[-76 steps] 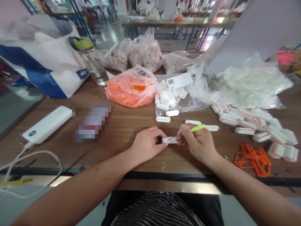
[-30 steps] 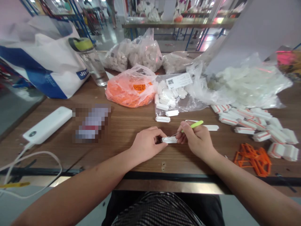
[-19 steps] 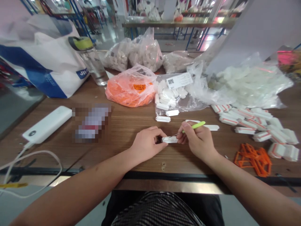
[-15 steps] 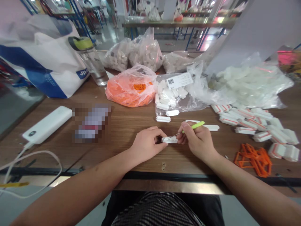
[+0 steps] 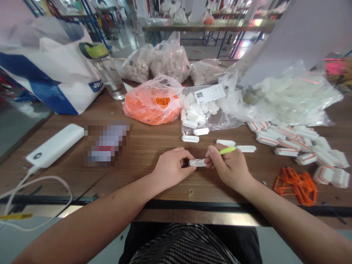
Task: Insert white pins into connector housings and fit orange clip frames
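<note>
My left hand (image 5: 173, 166) pinches the left end of a small white plastic strip (image 5: 198, 162) between thumb and fingers, flat on the wooden table. A row of tiny dark marks or holes runs along its top face. In my right hand (image 5: 229, 165) is a thin pointed tool with a lime-green handle (image 5: 227, 150); its slim metal tip lies over the strip. The fingers of that hand hide the strip's right end. Two white plastic pieces (image 5: 226, 142) (image 5: 246, 149) lie just beyond my right hand, and another white piece (image 5: 190, 139) lies farther back.
Right of my hands are orange frames (image 5: 297, 186) and a pile of white pieces with orange edges (image 5: 291, 143). Behind stand an orange-filled bag (image 5: 148, 106), clear bags (image 5: 170, 60) and a bottle (image 5: 108, 75). A white power bank (image 5: 56, 145) lies left, near a blurred-out object (image 5: 108, 143).
My right hand has shifted slightly left along the strip, and the tool's green handle has moved left and a little lower. My left hand keeps its place.
</note>
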Action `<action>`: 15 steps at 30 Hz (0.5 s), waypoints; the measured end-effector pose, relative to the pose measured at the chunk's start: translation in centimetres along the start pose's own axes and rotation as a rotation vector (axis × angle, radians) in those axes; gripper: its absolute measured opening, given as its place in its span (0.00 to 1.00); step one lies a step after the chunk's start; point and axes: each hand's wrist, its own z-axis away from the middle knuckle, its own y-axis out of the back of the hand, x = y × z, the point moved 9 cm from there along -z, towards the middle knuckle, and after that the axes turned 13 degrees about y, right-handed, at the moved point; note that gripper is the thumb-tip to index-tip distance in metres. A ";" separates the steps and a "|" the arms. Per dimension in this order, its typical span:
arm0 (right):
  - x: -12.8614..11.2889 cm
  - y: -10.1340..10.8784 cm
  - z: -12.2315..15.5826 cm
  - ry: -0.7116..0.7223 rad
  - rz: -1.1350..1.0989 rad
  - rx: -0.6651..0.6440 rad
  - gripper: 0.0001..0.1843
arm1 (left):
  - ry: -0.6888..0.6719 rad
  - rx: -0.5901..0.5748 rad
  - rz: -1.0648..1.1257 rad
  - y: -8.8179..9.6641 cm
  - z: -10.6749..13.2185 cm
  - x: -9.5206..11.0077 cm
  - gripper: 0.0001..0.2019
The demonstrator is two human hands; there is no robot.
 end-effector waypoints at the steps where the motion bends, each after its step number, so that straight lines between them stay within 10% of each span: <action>1: -0.9 -0.1 -0.1 0.082 0.077 -0.031 0.21 | 0.004 0.003 0.000 0.0 0.0 0.0 0.05; 5: -3.1 -0.4 0.0 0.308 0.256 -0.067 0.22 | 0.007 0.016 -0.007 0.0 -0.1 -0.1 0.04; 15: 1.6 0.7 0.5 -0.144 -0.212 0.136 0.23 | -0.010 0.005 0.003 0.0 0.0 -0.1 0.05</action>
